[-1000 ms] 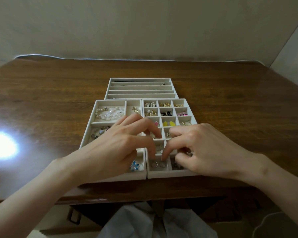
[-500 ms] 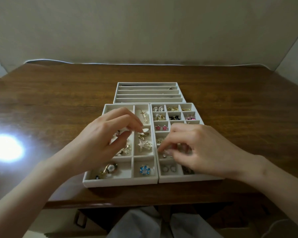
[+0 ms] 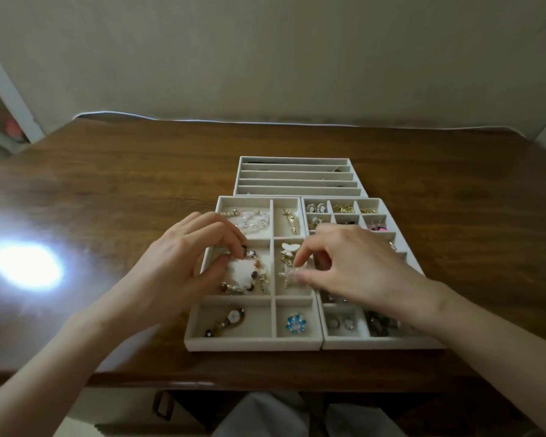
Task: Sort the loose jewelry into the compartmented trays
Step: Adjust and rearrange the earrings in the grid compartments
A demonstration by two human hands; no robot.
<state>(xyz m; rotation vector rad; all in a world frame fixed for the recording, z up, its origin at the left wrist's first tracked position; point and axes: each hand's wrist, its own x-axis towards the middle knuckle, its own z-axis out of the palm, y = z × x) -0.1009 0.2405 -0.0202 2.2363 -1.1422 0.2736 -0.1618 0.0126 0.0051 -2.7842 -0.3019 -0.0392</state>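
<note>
In the head view, a brown wooden table (image 3: 108, 200) is seen with three pale trays set on it. The left tray (image 3: 252, 344) and the right tray (image 3: 382, 342) are placed side by side and touching. The back tray (image 3: 297, 193), with long thin slots, is placed just behind them.

The left hand (image 3: 189, 266) is held over the left side of the left tray. Its fingers are curled, and a bead bracelet (image 3: 256, 275) is pinched between the thumb and the fingertips. The bracelet is lying in the middle-left box of the left tray.

The right hand (image 3: 353, 266) is reached across from the right tray to the middle-right box of the left tray. Its thumb and first finger are bent close together at a star pin (image 3: 286, 275). It cannot be told if the pin is really held, because that part is blurred. A white heart piece (image 3: 289, 247) is seen in the same box, just behind the star.

A blue flower piece (image 3: 295, 323) is kept in the front-right box, and a white flower piece (image 3: 234, 316) in the front-left box. Clear beads (image 3: 252, 220) are laid in the back-left box. Small earrings (image 3: 316, 208) are kept in the little boxes of the right tray.
</note>
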